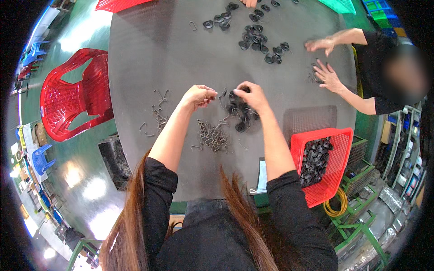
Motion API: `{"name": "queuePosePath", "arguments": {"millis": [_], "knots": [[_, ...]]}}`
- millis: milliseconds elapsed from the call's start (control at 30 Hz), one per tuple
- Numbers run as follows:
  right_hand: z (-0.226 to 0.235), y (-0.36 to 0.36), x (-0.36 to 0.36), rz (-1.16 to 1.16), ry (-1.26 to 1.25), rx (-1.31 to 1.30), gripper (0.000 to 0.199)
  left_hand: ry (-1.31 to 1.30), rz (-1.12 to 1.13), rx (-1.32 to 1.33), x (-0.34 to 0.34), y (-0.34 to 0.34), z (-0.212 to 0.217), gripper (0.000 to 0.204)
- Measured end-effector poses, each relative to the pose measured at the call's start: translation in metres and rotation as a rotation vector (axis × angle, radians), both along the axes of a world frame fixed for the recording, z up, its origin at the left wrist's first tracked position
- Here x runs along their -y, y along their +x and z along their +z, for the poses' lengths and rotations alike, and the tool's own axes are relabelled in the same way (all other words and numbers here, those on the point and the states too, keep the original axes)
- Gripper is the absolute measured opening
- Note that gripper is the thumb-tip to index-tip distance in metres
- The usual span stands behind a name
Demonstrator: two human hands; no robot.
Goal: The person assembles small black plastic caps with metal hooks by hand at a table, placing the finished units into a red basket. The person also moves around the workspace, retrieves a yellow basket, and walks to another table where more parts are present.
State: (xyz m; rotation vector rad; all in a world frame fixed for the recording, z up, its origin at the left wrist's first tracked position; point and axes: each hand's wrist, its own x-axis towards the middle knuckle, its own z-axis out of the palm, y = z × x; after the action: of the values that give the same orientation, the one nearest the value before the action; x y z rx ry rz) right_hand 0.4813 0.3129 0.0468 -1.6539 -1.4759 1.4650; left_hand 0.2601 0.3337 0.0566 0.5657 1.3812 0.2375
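Through the head feed I saw the wearer's left hand and right hand facing each other over the grey tabletop, close but apart. The left fingertips were pinched together near a thin metal piece; I could not tell whether they gripped it. The right fingers were curled above a cluster of black disc-shaped pieces, with the thumb turned inward, and I could not make out what, if anything, they grasped.

Just below and between the forearms I had a heap of bent wire hooks, with stray hooks to the left. By the right forearm lay a light-blue face mask, and beyond it stood a red plastic basket, holding more black pieces.

Across the table, a co-worker's two hands were spread, their fingers extended, near a far group of black discs.
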Motion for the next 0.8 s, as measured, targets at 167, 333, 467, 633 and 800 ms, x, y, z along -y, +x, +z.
{"name": "queuePosePath", "arguments": {"millis": [167,333,467,633,800], "knots": [[0.011,-0.055,-0.004,0.142,0.124,0.698,0.021,0.325,-0.056,-0.341,0.015,-0.006,-0.010,0.028],[0.013,-0.028,-0.002,-0.168,0.015,0.337,0.020,0.632,-0.335,-0.775,0.031,0.011,0.002,0.032],[0.024,0.016,0.016,-0.501,-0.485,-0.257,0.011,0.765,-0.366,-0.706,0.048,0.052,0.004,0.030],[0.025,0.057,0.031,-0.675,-0.626,-0.743,0.011,1.078,-0.256,-0.828,0.057,0.091,-0.002,0.035],[0.005,0.044,0.025,-0.343,-0.005,0.327,0.023,1.292,-0.406,-0.806,0.038,0.076,-0.025,0.020]]}}
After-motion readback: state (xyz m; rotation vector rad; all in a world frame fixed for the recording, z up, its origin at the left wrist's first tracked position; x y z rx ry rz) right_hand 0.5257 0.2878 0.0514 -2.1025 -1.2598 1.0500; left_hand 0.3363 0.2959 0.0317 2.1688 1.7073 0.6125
